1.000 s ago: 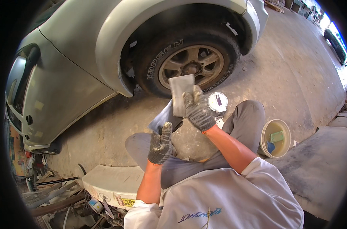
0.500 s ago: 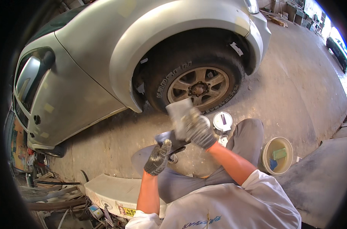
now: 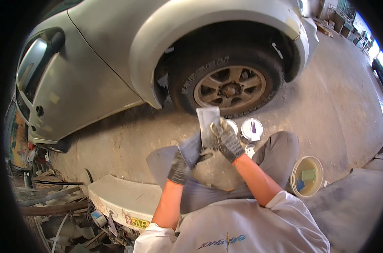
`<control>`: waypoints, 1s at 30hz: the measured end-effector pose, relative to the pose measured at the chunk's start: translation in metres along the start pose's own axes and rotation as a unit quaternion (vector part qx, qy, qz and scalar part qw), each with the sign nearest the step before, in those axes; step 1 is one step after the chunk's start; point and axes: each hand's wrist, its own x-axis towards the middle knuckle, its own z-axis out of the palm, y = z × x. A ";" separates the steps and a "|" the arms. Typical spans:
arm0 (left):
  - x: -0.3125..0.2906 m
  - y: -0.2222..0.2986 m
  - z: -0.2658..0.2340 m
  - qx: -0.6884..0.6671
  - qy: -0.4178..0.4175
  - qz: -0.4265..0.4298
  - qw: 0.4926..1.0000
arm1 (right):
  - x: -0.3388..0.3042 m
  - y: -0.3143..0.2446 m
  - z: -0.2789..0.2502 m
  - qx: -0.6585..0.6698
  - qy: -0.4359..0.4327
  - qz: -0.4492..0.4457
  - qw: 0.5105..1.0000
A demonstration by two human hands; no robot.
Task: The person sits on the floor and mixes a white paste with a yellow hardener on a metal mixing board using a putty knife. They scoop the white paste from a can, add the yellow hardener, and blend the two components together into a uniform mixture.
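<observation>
My left hand [image 3: 178, 169], in a dark grey coated glove, is closed on the lower end of a dark blue-grey flat sheet [image 3: 189, 148]. My right hand [image 3: 227, 141], gloved the same way, grips the right edge of a pale grey rectangular flat plate [image 3: 207, 122] that stands tilted upward. The sheet's upper edge meets or overlaps the plate's lower left side; whether they touch I cannot tell. Both are held above my crossed legs, in front of the wheel [image 3: 230, 89] of a silver-beige car [image 3: 103, 55].
Beyond my right hand stand a white-lidded can [image 3: 247, 126] and a second can [image 3: 232, 125], partly hidden. A cream bucket [image 3: 294, 179] with a green pad [image 3: 308, 174] and a blue piece sits at right. A pale panel [image 3: 119, 192] and scrap parts [image 3: 52, 206] lie at left.
My left hand has turned, raising its sheet against the plate's side. The plate in my right hand now stands more upright. The whole view has shifted slightly.
</observation>
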 end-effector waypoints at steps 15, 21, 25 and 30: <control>-0.010 0.030 0.017 0.172 0.065 -0.085 0.979 | 0.005 -0.020 -0.017 0.192 0.068 -0.030 0.979; -0.008 0.011 0.014 0.090 0.063 -0.013 0.994 | 0.005 -0.015 -0.026 -0.141 0.032 -0.029 0.989; -0.007 -0.002 -0.001 -0.027 0.126 -0.049 0.990 | 0.001 -0.010 -0.021 -0.035 0.088 -0.119 0.988; -0.007 -0.005 -0.003 -0.025 0.162 -0.025 0.986 | 0.000 0.010 -0.021 0.216 -0.083 0.167 0.958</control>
